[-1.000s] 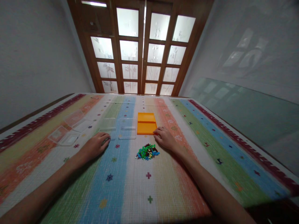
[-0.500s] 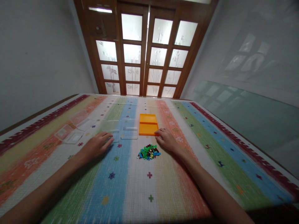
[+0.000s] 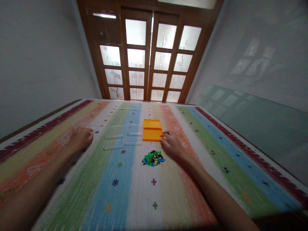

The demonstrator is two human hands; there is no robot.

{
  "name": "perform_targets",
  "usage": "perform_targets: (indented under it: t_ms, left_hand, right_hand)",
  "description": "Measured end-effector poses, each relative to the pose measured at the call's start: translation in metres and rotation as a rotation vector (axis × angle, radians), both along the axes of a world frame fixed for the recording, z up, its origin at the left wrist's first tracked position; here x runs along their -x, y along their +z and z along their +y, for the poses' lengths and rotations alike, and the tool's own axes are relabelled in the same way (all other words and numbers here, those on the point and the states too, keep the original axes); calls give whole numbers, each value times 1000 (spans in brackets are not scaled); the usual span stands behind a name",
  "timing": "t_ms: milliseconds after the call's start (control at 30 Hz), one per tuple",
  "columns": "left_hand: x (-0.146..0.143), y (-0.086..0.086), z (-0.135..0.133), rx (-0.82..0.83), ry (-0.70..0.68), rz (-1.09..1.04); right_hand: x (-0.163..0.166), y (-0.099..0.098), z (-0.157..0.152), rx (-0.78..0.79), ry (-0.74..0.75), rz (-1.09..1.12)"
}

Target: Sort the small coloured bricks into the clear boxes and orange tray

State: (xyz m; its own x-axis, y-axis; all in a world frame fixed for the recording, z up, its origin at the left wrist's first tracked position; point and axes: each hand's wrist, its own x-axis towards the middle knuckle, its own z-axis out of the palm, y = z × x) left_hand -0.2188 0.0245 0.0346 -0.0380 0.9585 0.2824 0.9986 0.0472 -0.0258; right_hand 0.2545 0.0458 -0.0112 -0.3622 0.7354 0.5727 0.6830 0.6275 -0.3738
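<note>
My left hand (image 3: 81,138) lies over a clear plastic box (image 3: 64,138) at the left, its fingers curled and hiding much of the box. Beside an open orange plastic case (image 3: 152,134) is my right hand (image 3: 172,143); its fingers are loosely bent and apart, the tips touching the case's near right corner. A small heap of toy bricks (image 3: 153,158), green, blue, brown and pale yellow, lies in front of the case. Two more open clear boxes, a left one (image 3: 113,148) and a right one (image 3: 133,143), stand between my left hand and the case.
A striped tablecloth (image 3: 120,195) with small printed figures covers the table. Wooden doors with frosted panes (image 3: 136,57) stand beyond the far edge. A glass panel (image 3: 252,110) leans along the wall on the right.
My left hand has moved left, from the clear box near the middle to the one farther left. My right hand stays at the orange case's corner, its fingers slightly lifted.
</note>
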Motion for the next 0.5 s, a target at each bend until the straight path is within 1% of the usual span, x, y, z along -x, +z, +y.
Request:
perform_targets:
  t_ms: [67,133,200,267,333,400,467,500]
  left_hand:
    - [-4,2,-4,-25,-5,1]
    - [-6,8,-9,-72,2,2]
    - [-10,17,-14,-119,7,3]
    - [-17,29,-22,-185,-28,-2]
    - [-31,41,-31,-339,-133,-22]
    - [-53,50,-43,-487,-254,-22]
    - [-81,53,-57,-600,-414,-21]
    - [-97,52,-64,-601,-503,-35]
  right_hand:
    - [-1,1,0,7,4,37]
    - [-2,4,0,5,16,65]
    - [-1,9,-1,-12,35,81]
    - [4,18,-6,-49,63,86]
    - [14,29,-17,-109,106,86]
    - [28,42,-33,-188,158,88]
    - [45,54,-54,-292,189,89]
    - [53,59,-65,-335,201,74]
